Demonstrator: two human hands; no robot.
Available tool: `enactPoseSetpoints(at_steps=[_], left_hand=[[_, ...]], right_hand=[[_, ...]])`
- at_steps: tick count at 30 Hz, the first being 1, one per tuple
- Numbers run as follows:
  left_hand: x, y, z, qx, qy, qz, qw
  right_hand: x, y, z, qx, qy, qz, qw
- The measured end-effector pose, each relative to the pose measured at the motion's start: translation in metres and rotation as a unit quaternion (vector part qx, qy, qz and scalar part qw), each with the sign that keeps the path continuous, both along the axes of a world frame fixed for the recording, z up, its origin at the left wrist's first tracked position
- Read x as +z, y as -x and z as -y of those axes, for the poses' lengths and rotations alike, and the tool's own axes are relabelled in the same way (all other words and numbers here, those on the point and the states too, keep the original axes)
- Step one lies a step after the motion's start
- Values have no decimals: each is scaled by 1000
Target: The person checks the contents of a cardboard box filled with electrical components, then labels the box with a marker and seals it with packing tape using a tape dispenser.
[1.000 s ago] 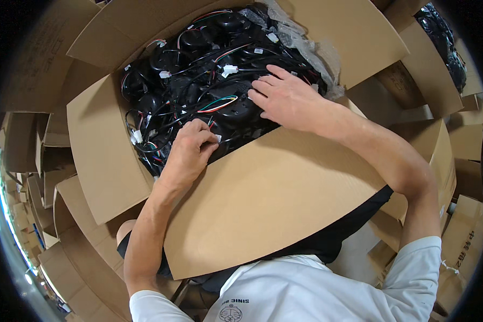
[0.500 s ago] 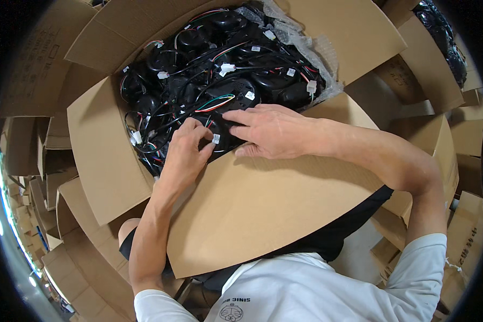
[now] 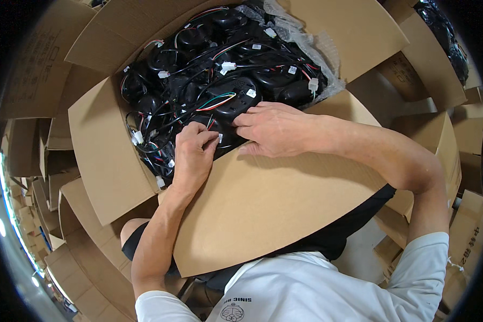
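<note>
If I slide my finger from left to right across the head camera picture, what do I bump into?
A bright light → the big box's left flap → the left hand → the right hand → shiny black plastic.

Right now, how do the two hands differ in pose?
The left hand is curled, thumb close to its forefinger; the right hand is flatter, thumb apart. The left forearm slants steeply up the picture; the right forearm is nearer level. Both hands are bare, over black parts.
</note>
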State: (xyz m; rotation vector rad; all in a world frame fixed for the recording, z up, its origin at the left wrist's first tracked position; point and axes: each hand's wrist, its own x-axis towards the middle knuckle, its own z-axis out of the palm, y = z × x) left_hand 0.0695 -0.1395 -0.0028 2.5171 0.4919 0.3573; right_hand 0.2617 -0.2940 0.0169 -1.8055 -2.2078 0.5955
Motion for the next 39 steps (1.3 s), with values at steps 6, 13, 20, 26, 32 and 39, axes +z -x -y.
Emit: enactPoseSetpoints(at_steps=[6, 13, 20, 26, 32, 39], left_hand=[[-3, 1, -3, -11, 14, -4, 1000], [-6, 2, -3, -17, 10, -5, 1000], [-2, 0, 6, 19, 22, 10, 1000], [-3, 1, 2, -16, -2, 5, 1000], [-5, 2, 1, 0, 18, -16, 1000], [-2, 1, 4, 8, -12, -4, 1000]], right_hand=[[-2, 1, -1, 6, -6, 0, 1000], [-2, 2, 0, 6, 2, 11, 1000], [-1, 0, 1, 9, 5, 17, 1000], [1, -1, 2, 8, 4, 21, 1000], [0, 0, 1, 9, 6, 25, 1000], [-8, -1, 3, 8, -61, 38, 997]])
